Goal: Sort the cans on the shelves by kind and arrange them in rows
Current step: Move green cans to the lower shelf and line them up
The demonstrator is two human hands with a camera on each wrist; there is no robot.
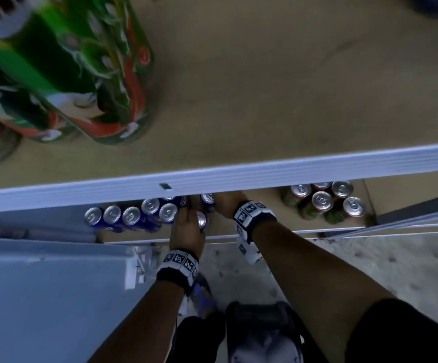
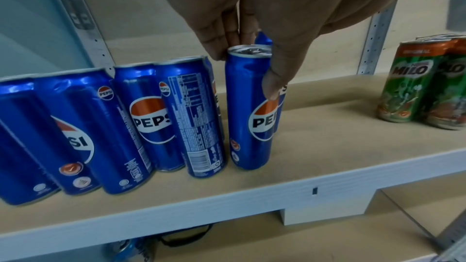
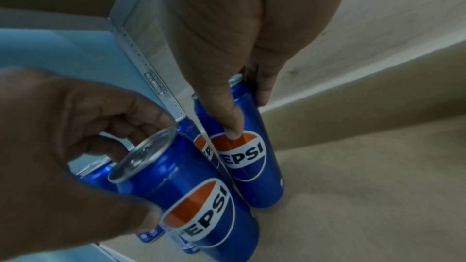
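Both hands reach into the lower shelf [image 2: 335, 138]. My left hand [image 2: 246, 73] grips the top of an upright blue Pepsi can [image 2: 248, 127], thumb on one side and fingers on the other, just right of a row of several Pepsi cans [image 2: 141, 117]. My right hand [image 3: 248, 116] grips a second Pepsi can [image 3: 252, 166] standing further back, right behind the first one [image 3: 201, 202]. In the head view the left hand [image 1: 189, 222] and right hand [image 1: 222, 203] sit close together beside the Pepsi row [image 1: 131, 214]. A group of green Milo cans [image 1: 322, 203] stands apart on the right.
The white front edge of the upper shelf [image 1: 239, 176] overhangs the hands and hides the back of the lower shelf. Blurred green Milo cans [image 1: 81, 74] stand on the upper shelf at left. A perforated metal upright [image 2: 375, 33] rises behind the bare board between the Pepsi and Milo cans.
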